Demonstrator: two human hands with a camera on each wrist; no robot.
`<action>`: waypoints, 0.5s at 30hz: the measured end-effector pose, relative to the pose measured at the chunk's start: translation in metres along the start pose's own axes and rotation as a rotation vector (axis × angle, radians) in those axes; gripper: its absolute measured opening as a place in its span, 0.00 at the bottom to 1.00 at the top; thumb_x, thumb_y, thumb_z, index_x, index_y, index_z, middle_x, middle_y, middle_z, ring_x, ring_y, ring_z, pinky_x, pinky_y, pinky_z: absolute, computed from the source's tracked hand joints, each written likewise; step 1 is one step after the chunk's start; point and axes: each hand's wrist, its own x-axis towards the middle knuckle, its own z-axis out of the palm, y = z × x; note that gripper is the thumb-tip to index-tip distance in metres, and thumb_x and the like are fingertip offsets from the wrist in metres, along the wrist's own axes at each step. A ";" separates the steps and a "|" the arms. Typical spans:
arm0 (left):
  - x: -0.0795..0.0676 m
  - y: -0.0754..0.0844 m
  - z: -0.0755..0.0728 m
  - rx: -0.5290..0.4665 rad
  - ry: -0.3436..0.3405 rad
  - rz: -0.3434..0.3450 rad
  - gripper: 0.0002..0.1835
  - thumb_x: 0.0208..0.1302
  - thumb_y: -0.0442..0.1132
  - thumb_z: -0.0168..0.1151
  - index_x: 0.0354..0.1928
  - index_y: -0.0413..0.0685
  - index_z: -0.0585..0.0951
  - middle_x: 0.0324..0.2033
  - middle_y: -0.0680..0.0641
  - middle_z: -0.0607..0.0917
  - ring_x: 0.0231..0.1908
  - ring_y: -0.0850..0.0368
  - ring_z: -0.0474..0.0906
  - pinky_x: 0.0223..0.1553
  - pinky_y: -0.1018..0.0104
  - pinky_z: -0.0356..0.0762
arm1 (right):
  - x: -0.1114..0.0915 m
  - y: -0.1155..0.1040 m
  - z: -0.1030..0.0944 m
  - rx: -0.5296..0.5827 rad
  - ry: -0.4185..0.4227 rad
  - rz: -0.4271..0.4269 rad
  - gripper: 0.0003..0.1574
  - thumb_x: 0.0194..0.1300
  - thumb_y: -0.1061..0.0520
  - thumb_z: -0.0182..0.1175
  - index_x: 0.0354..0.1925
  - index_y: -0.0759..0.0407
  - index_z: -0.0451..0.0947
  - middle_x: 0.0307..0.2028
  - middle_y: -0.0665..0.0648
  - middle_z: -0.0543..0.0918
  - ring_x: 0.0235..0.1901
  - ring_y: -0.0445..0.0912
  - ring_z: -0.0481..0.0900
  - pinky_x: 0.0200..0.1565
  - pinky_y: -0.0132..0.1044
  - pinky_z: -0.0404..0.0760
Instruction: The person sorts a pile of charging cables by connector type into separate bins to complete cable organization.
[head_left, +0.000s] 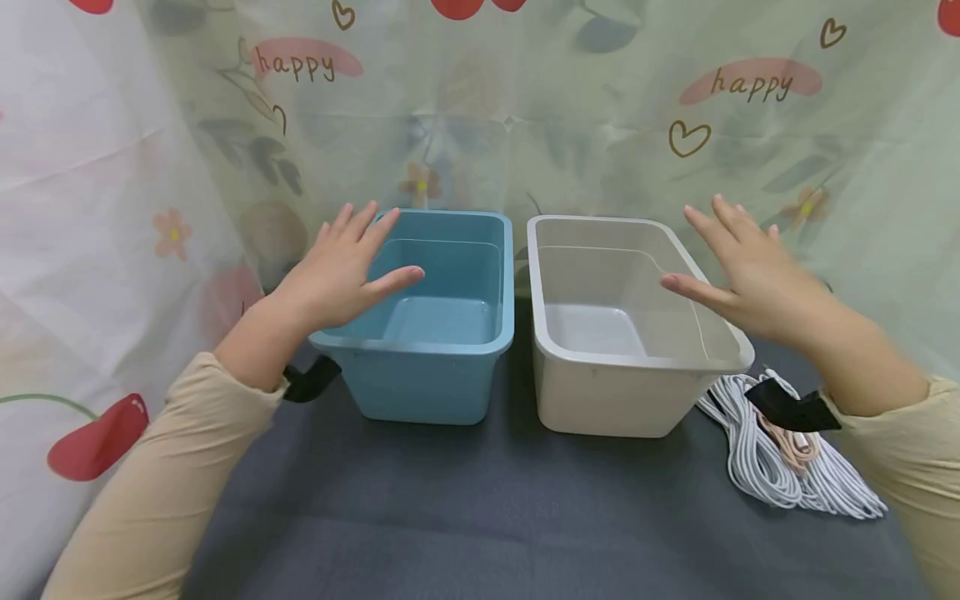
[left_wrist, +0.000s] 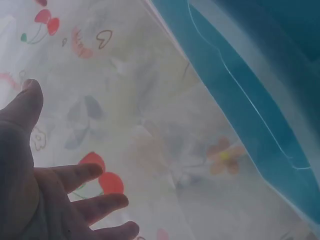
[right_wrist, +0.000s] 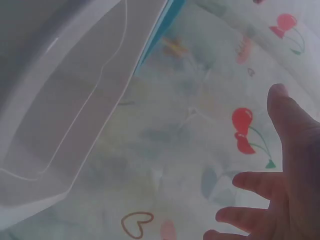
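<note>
Two plastic bins stand side by side on a dark cloth, a blue bin [head_left: 420, 379] on the left and a light grey-beige bin [head_left: 607, 400] on the right. My left hand [head_left: 337, 271] hovers over the blue bin's left side with its fingers spread, holding nothing. Over the right side of the beige bin, my right hand [head_left: 765, 275] is likewise spread and holds nothing. In the wrist views the left hand [left_wrist: 65, 190] and the right hand [right_wrist: 285, 175] show straight fingers beside the bins' rims.
Bundled white cables [head_left: 765, 467] with a beige-pink cable [head_left: 798, 450] lie right of the beige bin, under the right wrist. A patterned curtain [head_left: 480, 100] hangs close behind the bins and along the left. Dark cloth [head_left: 480, 517] covers the surface in front.
</note>
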 end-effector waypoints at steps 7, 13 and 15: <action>-0.018 -0.015 -0.002 -0.135 -0.021 -0.016 0.46 0.59 0.70 0.41 0.71 0.53 0.44 0.71 0.43 0.43 0.71 0.43 0.34 0.66 0.40 0.40 | -0.018 0.019 -0.001 0.093 0.022 -0.004 0.44 0.64 0.44 0.53 0.70 0.58 0.48 0.69 0.68 0.47 0.68 0.65 0.43 0.62 0.66 0.45; -0.035 -0.032 0.008 -0.262 0.000 -0.021 0.41 0.61 0.64 0.46 0.70 0.50 0.52 0.69 0.42 0.53 0.69 0.43 0.46 0.64 0.41 0.50 | -0.036 0.042 0.011 0.147 0.137 -0.008 0.34 0.63 0.51 0.56 0.63 0.63 0.61 0.61 0.72 0.64 0.61 0.68 0.58 0.56 0.65 0.57; -0.041 -0.039 0.013 -0.288 0.019 -0.025 0.39 0.62 0.62 0.47 0.69 0.48 0.54 0.68 0.42 0.56 0.68 0.42 0.49 0.63 0.41 0.52 | -0.044 0.051 0.015 0.168 0.170 0.015 0.33 0.63 0.52 0.56 0.62 0.63 0.63 0.59 0.72 0.66 0.60 0.68 0.60 0.54 0.65 0.58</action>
